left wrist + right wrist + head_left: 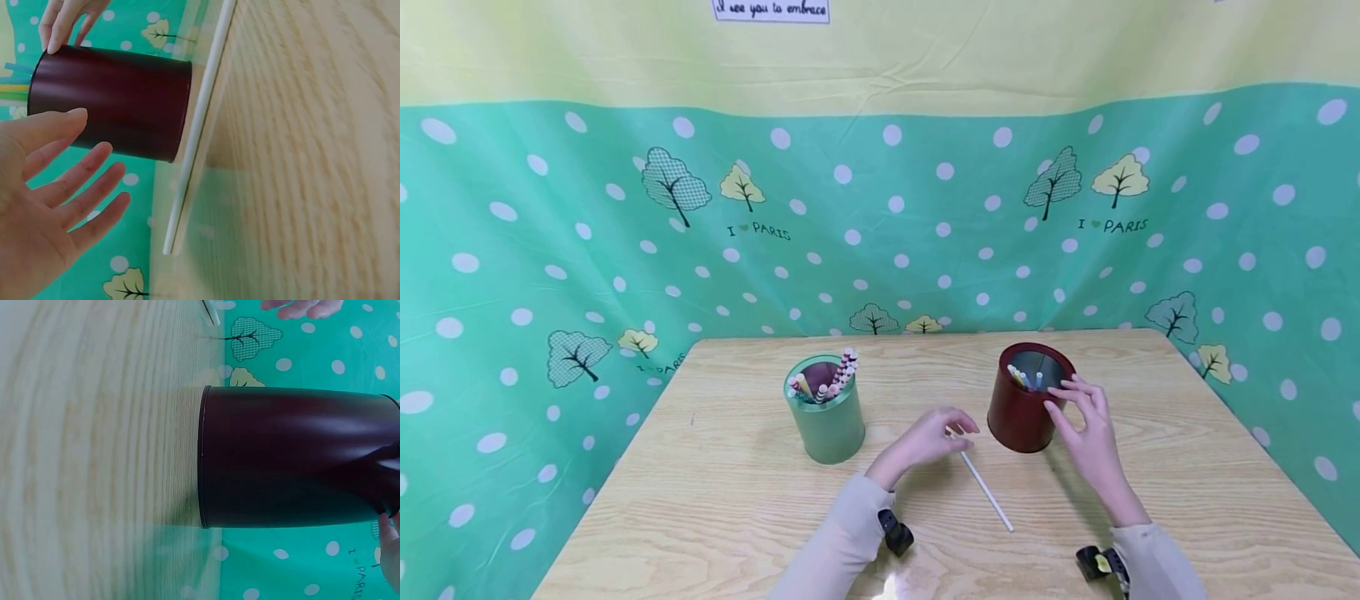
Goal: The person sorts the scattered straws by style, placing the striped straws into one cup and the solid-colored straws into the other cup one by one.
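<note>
In the head view, my left hand (934,435) hovers over the upper end of a thin white straw (987,492) lying on the table. The left wrist view shows this hand (56,194) with its fingers spread and nothing between them; the straw (199,128) lies beyond. My right hand (1088,429) touches the rim of a dark red canister (1022,417), its fingers fairly straight. A few yellow and blue straws (1019,377) stand inside that canister. In the right wrist view, a fingertip (387,530) meets the canister (294,456) near its rim.
A green canister (831,429) stands left of my left hand, holding several striped straws (844,371). Both canisters are upright on the wooden table (722,500). A green and yellow cloth (880,208) hangs behind the table and along its sides.
</note>
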Available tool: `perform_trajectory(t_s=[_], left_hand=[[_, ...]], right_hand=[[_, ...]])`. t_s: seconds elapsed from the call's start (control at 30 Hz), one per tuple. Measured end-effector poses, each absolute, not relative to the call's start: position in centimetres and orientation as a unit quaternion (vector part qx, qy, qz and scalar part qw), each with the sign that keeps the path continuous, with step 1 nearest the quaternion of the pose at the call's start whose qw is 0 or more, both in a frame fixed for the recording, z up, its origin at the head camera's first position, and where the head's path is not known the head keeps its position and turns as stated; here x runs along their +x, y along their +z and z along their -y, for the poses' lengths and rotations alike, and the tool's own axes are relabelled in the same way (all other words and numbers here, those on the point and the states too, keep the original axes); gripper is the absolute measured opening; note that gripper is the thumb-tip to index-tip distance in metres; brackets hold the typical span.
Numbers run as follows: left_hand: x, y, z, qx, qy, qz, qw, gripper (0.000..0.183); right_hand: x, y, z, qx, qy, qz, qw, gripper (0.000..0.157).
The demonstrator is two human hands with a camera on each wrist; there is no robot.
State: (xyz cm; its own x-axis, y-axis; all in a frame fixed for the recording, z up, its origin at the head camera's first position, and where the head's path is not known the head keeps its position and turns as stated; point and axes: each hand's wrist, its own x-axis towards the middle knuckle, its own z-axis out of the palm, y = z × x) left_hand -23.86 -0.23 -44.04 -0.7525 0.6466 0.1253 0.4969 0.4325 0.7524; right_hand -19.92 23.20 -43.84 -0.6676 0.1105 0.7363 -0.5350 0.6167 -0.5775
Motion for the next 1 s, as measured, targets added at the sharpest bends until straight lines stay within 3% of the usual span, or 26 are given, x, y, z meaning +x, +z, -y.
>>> perform_trajectory(t_s=[1.0], left_hand=[[-23.8,-45.9,0.0,0.387,0.298,-0.864,0.122,0.021]], right_hand=[[-19.9,-43.8,-23.2,0.122,0.42,0.816,0.378,0.022]])
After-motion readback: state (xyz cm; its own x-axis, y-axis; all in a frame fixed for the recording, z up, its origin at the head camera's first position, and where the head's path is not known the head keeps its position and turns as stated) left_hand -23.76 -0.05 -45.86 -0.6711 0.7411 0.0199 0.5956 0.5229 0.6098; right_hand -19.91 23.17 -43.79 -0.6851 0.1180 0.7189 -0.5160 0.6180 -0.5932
